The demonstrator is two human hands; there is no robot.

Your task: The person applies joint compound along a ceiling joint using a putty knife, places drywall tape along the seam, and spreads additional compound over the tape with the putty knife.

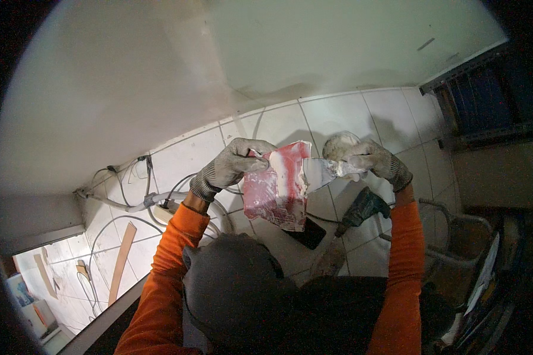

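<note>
Putty, I think, is being scraped: my left hand (234, 165) is clamping the red board (278, 186), right hand (370, 158) gripping the knife (321, 173); next needs loading.

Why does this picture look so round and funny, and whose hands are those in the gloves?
A person wears a wide-angle camera on the head, looking down, so straight lines bend. The orange sleeves are that person's arms. The left hand holds a red board smeared with white paste. The right hand holds a flat scraper blade against the board's edge. Below lie a white tiled floor, some grey cables, a dark phone-like slab and another tool.
</note>
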